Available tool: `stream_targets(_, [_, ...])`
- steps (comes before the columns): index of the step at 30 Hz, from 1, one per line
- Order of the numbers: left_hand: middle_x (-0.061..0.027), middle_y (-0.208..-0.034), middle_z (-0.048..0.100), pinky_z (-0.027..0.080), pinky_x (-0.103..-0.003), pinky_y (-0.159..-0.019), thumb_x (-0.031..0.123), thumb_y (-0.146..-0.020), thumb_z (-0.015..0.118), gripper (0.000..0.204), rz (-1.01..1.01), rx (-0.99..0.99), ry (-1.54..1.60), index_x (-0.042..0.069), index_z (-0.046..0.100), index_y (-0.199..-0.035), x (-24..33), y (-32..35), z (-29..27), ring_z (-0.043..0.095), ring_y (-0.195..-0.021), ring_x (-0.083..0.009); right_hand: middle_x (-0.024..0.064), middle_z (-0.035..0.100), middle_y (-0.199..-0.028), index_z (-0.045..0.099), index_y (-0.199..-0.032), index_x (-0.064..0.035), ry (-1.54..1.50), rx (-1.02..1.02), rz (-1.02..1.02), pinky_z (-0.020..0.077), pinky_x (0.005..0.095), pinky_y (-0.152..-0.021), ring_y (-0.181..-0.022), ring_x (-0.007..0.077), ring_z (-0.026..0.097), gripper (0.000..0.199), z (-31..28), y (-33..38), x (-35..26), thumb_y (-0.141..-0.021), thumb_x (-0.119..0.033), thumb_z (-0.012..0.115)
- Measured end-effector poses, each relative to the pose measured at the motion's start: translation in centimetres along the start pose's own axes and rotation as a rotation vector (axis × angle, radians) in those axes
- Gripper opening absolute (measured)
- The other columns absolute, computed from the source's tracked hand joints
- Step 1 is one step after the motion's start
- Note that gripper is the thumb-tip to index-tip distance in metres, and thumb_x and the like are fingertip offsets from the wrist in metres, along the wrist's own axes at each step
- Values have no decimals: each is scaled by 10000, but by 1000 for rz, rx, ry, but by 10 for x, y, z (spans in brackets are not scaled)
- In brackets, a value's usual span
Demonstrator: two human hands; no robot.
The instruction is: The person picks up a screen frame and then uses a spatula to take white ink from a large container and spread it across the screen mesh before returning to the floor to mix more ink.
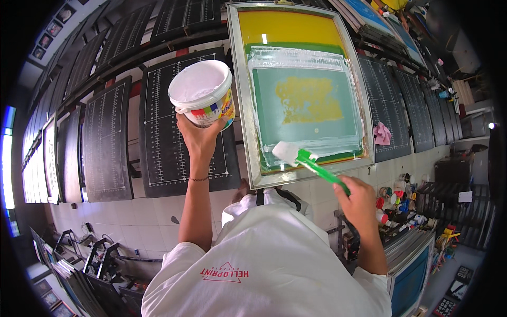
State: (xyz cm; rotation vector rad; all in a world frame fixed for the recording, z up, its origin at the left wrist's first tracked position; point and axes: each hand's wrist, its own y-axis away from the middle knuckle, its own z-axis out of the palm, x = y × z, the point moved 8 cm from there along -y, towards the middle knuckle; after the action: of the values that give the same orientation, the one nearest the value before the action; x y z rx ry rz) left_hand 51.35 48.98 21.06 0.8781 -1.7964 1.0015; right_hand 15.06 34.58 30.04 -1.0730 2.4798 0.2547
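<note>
rows of dark printing pallets [108,140] marked with white ruler grids fill the workshop, one of them [174,132] lying right behind the raised tub; tiled floor shows below, with stacked frames at seven o'clock and a cluster of small ink pots [393,203] at four o'clock. a pink rag [381,133] lies at three o'clock on another pallet.

the left hand [198,138] holds a white plastic tub [202,91] of white ink up at eleven o'clock, fingers wrapped under its base, the mouth tipped toward the person. the right hand [359,198], at four o'clock, has its fingers closed round the green handle of a spatula [309,161], whose white-loaded blade rests on the lower edge of the screen frame [243,105] at one o'clock. the screen mesh [303,113] is green with a yellow patch in the middle, and a band of white ink already lies along its lower edge.

judging by this, the person is laying ink onto the screen. the next move likely calls for scraping the blade clean against the mesh or frame, keeping the tub level so nothing drips on the pallet.
</note>
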Motion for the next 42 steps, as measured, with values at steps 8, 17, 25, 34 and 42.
stream_targets(8, [-161, -1217, 481, 477, -384, -952, 155, -632, 842, 882, -28, -47, 224, -12, 345, -1341, -1, 2, -1, 531, -1129, -258, 93, 620, -634, 642, -884, -66, 104, -69, 19, 480, 413, -508, -559, 299, 627, 208, 55, 19, -37, -877, -274, 637])
stream_targets(17, [-155, -1247, 483, 486, -366, -963, 136, -669, 840, 883, 8, -86, 204, -2, 323, -1370, -7, 3, -2, 539, -1142, -247, 109, 629, -616, 640, -895, -22, 136, -17, 44, 483, 418, -481, -516, 309, 621, 230, 75, -11, -77, -886, -251, 625])
stream_targets(25, [-146, -1267, 490, 468, -365, -990, 108, -703, 826, 859, 12, -96, 200, 0, 311, -1381, -5, 8, -4, 527, -1171, -231, 123, 617, -584, 581, -740, -28, 155, 69, 29, 474, 419, -458, -489, 313, 611, 296, 87, -60, -87, -913, -267, 599])
stream_targets(34, [-162, -1249, 433, 457, -384, -976, 166, -653, 847, 910, -24, -61, 210, -4, 326, -1379, -12, 8, -4, 510, -1158, -263, 138, 616, -553, 585, -702, -33, 160, 113, 0, 501, 402, -452, -492, 308, 642, 302, 88, -113, -99, -927, -235, 576])
stream_targets(42, [-152, -1226, 445, 478, -377, -945, 143, -627, 842, 887, -68, -56, 271, -12, 347, -1347, -7, 6, -2, 527, -1130, -252, 199, 611, -567, 615, -677, -4, 159, 209, -30, 498, 466, -479, -518, 380, 636, 311, 86, -169, -104, -892, -228, 604])
